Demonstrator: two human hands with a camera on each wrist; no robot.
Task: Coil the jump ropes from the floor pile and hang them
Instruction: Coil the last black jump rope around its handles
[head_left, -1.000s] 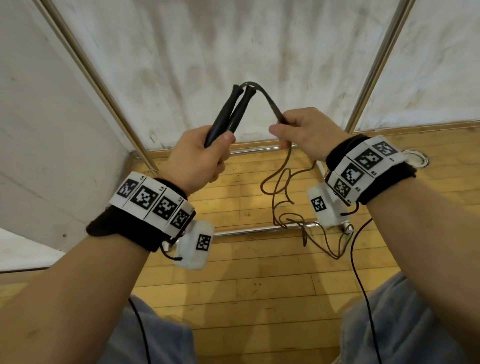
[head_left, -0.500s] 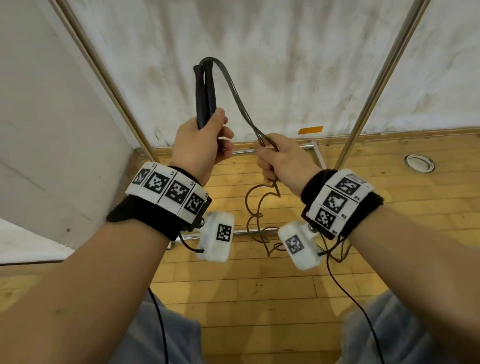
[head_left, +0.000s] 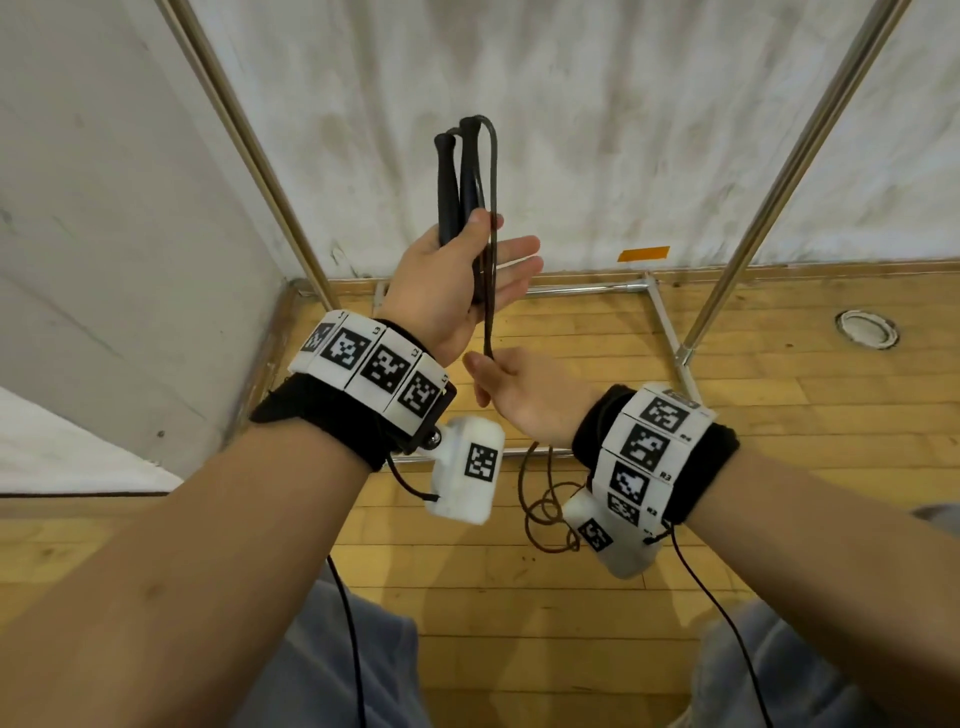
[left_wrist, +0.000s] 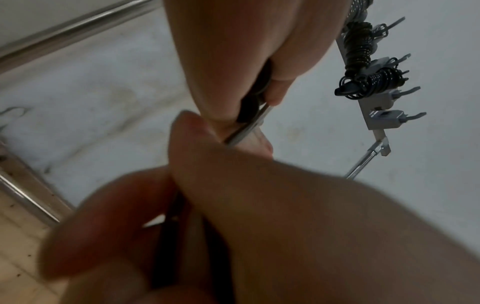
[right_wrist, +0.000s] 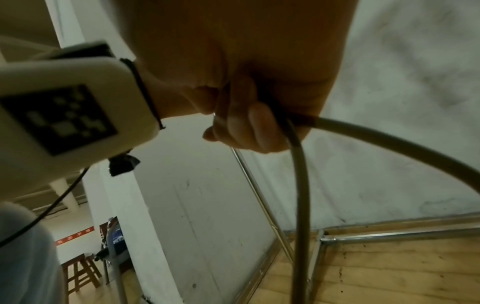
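Up front, above the wooden floor (head_left: 779, 519), left hand (head_left: 457, 280) is raised w/ palm turned inward, wrist below it. Its thumb presses 2 black handles (head_left: 457, 182) against the palm; both handles stand upright, side by side, tops pointing up. Other left fingers (head_left: 519, 249) are stretched out to the right, loosely spread, not wrapped round the handles.

Jump rope (head_left: 491, 208) leaves the handle tops, bends over and runs straight down past the left palm as 2 strands close together, into the right hand (head_left: 524, 395). Right hand sits just below the left wrist, back of hand toward the head cam, thumb side up. Right wrist view shows its fingers (right_wrist: 239, 115) curled round the cord, w/ 2 strands coming out below the fist: 1 drops straight down, 1 arcs off to the right. Remaining cord lies in loose loops (head_left: 550, 514) on the floor under the right wrist; exact no. of loops can't be counted, partly hidden by the wrist cam.

Behind: 2 slanted metal poles (head_left: 779, 187) of a rack frame, plus low bars along the floor, against a white wall. Left wrist view shows a hook rail (left_wrist: 374, 96) higher up w/ at least 2 coiled ropes (left_wrist: 363, 61) already hung; several hooks bare.
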